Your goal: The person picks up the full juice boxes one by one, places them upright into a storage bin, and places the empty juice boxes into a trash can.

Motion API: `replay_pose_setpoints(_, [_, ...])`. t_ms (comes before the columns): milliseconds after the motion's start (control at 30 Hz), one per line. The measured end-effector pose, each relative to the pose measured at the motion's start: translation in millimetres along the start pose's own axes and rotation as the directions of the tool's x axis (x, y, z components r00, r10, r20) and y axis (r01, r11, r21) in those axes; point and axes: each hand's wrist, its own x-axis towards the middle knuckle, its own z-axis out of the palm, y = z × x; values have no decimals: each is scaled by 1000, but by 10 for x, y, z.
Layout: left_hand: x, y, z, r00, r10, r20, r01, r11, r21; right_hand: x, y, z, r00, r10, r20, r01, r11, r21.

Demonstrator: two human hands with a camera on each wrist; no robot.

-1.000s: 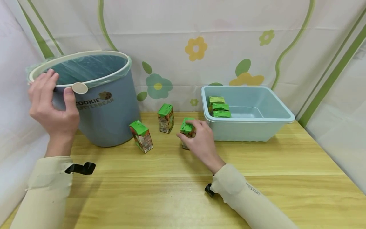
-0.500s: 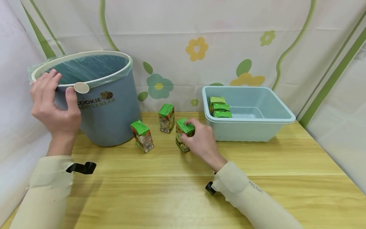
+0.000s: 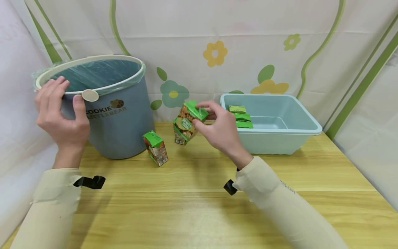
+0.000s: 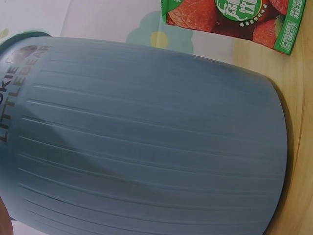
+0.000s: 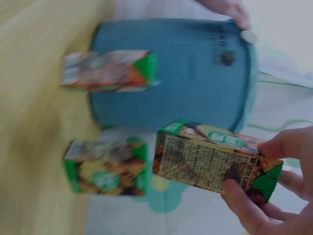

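Observation:
My right hand (image 3: 219, 128) pinches a small drink carton (image 3: 186, 121) near its green top, thumb on one side and fingers on the other. The carton is tilted and raised off the table, partly covering a second carton (image 3: 180, 137) that stands behind it. A third carton (image 3: 157, 151), with strawberries printed on it in the left wrist view, stands beside the blue bin (image 3: 124, 131). My left hand (image 3: 63, 109) grips the bin's pale rim, fingers over the top and thumb on the outside by a round tab (image 3: 90, 95).
A light blue plastic basin (image 3: 267, 141) stands at the right with several green-topped cartons (image 3: 242, 117) along its left side. A clear liner (image 3: 138, 77) hangs over the bin's rim. A flowered cloth (image 3: 248, 55) hangs behind the wooden table (image 3: 174, 207).
My right hand has lifted the carton off the table, tilting it and carrying it up and slightly left. My left hand remains on the bin's rim.

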Motion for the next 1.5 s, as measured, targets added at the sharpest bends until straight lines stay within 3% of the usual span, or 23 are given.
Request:
replay_pose_setpoints(167, [6, 32, 0, 1000, -6, -8, 6, 1000, -9, 176, -248, -42, 997, 74, -1, -72, 983, 170])
replay_pose_setpoints(367, [3, 46, 12, 999, -14, -36, 13, 1000, -19, 348, -483, 2, 997, 79, -28, -65, 943, 326])
replay_pose_setpoints(600, [-13, 58, 26, 999, -17, -51, 16, 1000, -18, 543, -635, 41, 993, 52, -110, -5, 921, 390])
replay_pose_setpoints(767, [-16, 73, 36, 998, -16, -63, 15, 1000, -26, 673, -705, 81, 987, 36, -157, 40, 889, 457])
replay_pose_setpoints(1067, [-25, 79, 51, 997, -19, -74, 17, 1000, -25, 896, -817, 256, 973, 99, -208, 35, 828, 559])
replay_pose_setpoints(1367, [-41, 95, 76, 996, -25, -81, 22, 999, -31, 973, -962, 493, 976, 64, -209, 71, 811, 580])
replay_pose_setpoints(1500, [-45, 96, 78, 997, -22, -78, 20, 999, -27, 995, -1055, 560, 982, 60, -177, 53, 819, 571])
